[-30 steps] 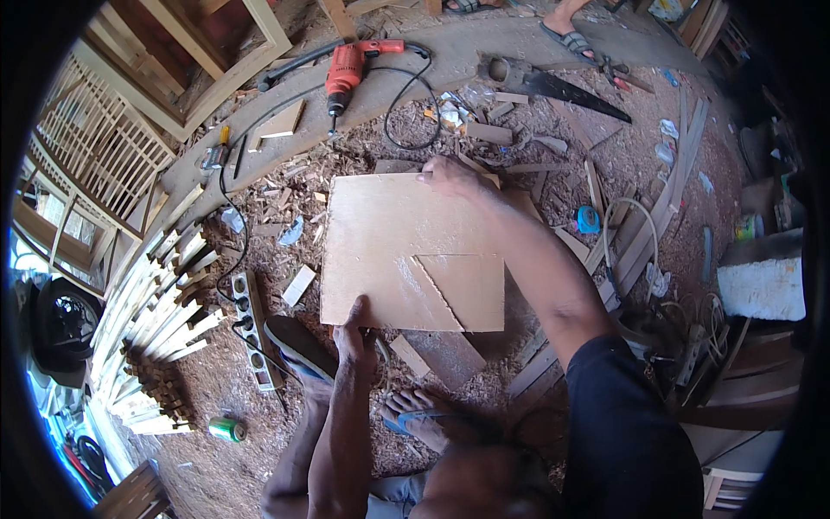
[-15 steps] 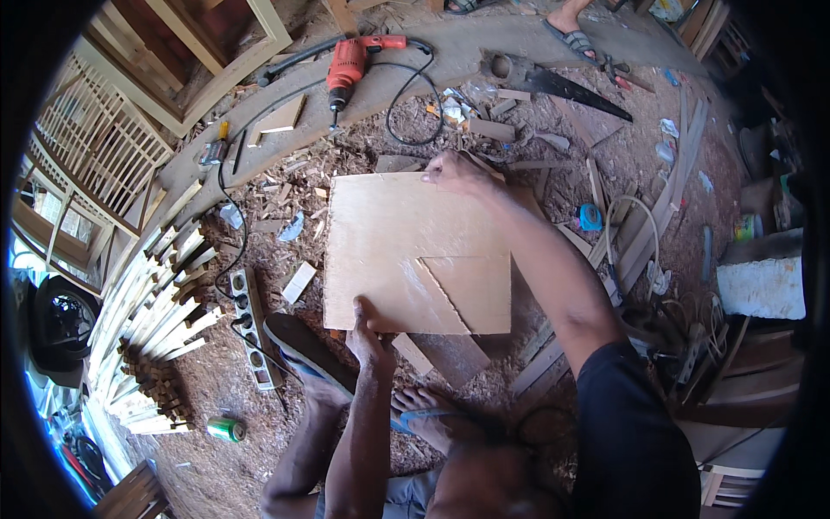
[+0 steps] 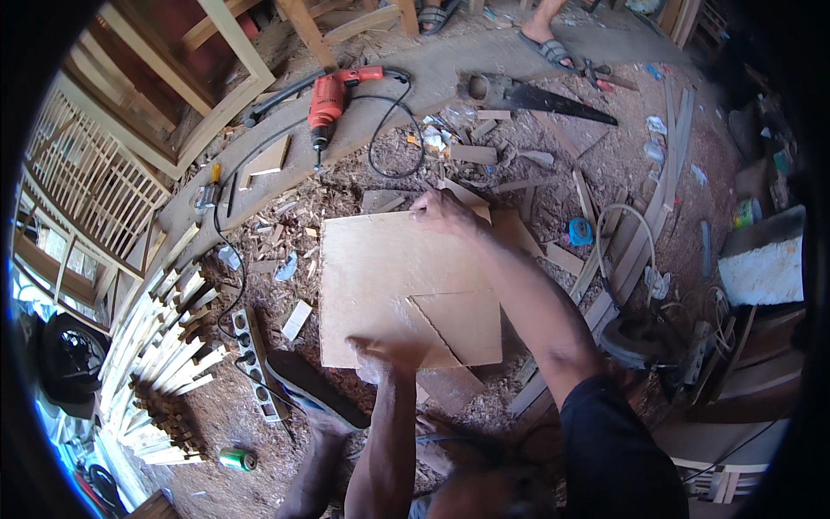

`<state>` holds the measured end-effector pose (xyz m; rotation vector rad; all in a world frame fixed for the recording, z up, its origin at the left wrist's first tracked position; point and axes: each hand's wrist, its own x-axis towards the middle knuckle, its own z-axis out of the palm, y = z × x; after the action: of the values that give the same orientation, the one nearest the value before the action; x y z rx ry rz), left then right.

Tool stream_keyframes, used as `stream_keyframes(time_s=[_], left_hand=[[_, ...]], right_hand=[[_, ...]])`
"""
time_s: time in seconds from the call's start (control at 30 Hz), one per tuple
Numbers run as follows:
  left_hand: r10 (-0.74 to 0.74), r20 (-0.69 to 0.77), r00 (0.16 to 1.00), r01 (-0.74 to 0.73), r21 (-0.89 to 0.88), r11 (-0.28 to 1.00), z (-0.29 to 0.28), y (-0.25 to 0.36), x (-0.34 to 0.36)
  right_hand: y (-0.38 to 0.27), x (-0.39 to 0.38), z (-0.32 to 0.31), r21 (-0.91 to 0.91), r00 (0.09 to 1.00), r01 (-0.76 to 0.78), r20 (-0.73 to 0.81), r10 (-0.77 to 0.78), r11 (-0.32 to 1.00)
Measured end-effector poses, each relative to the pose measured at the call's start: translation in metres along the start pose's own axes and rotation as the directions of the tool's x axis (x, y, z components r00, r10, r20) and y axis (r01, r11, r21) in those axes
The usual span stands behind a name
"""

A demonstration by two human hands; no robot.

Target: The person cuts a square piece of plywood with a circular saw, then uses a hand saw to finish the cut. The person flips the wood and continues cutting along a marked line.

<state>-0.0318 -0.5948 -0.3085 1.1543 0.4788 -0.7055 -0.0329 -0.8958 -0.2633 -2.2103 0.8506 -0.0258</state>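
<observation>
A pale plywood panel [image 3: 363, 259] lies over scraps in front of me, with a smaller slanted piece or cut outline [image 3: 467, 324] on its lower right. My right hand [image 3: 441, 208] is closed on the far edge, fingertips curled over it near the middle. My left hand [image 3: 376, 359] grips the near edge, thumb on the top face and the other fingers hidden underneath; it is somewhat blurred. Brown board offcuts [image 3: 454, 389] show beneath the near edge, and a sandaled foot [image 3: 316, 394] is just left of my left forearm.
Beyond lie a red drill [image 3: 327, 104], handsaw [image 3: 553, 99] and screwdriver [image 3: 214, 177]. At left are wood sticks [image 3: 164, 346], a power strip [image 3: 258, 363] and a can [image 3: 238, 458]. A blue tape measure [image 3: 579, 232] sits right. Another person's sandaled foot [image 3: 545, 48] stands at the back.
The view has shifted, so surroundings appear lower. Relative to them, the panel has slid slightly right, and my left hand has moved rightward along its near edge. My right hand still grips the far edge.
</observation>
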Motion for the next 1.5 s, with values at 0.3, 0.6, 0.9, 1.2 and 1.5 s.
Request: stream_keyframes(time_s=[0.3,0.6,0.9,1.2,1.5], left_hand=[[-0.127,0.015,0.992,0.128,-0.067,0.99,0.009,0.006,0.004],[-0.19,0.022,0.982,0.191,-0.109,0.975,0.01,0.01,0.007],[-0.23,0.013,0.973,0.229,-0.173,0.958,0.006,0.012,0.008],[-0.106,-0.07,0.992,0.088,-0.23,0.969,0.006,0.014,0.005],[0.142,-0.002,0.99,-0.139,-0.225,0.965,0.013,0.05,-0.027]], right_hand=[[-0.005,-0.001,-0.018,0.013,0.994,-0.032,0.104,0.03,0.999],[0.011,0.011,-0.019,-0.187,0.989,0.036,0.151,-0.008,0.982],[0.024,-0.013,-0.018,-0.066,0.995,-0.071,0.064,0.075,0.995],[-0.003,-0.008,-0.04,-0.05,0.998,0.026,0.061,-0.023,0.998],[-0.049,-0.004,-0.069,-0.099,0.995,0.088,0.051,-0.083,0.991]])
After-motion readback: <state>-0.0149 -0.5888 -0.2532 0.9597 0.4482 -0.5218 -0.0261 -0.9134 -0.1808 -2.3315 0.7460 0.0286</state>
